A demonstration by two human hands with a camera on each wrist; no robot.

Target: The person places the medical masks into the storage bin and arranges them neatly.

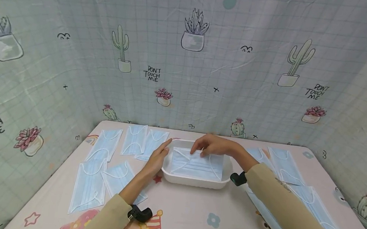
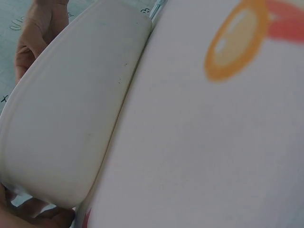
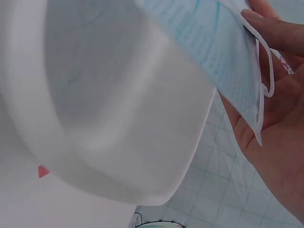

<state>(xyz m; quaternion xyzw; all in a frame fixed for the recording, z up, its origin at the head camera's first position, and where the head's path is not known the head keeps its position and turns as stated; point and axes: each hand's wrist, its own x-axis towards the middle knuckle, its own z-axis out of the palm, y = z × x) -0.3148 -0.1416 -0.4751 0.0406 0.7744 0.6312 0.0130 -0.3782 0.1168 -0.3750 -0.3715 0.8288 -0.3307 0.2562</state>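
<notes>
A white plastic tray (image 1: 193, 182) stands at the middle of the table. My left hand (image 1: 156, 160) holds the tray at its left end; in the left wrist view its fingers (image 2: 52, 217) lie under the rim there. My right hand (image 1: 215, 146) reaches over the tray's far side and pinches the upper edge of a blue pleated face mask (image 1: 196, 168). This mask lies lengthwise over the tray's opening, white ear loops facing me. In the right wrist view the mask (image 3: 204, 42) slants above the tray's inside, thumb at its edge.
Several blue face masks (image 1: 90, 185) lie spread on the left of the table, some overlapping. More masks (image 1: 287, 164) lie on the right, partly hidden under my right forearm. A patterned cloth (image 1: 187, 74) hangs behind and beside the table (image 1: 189, 219).
</notes>
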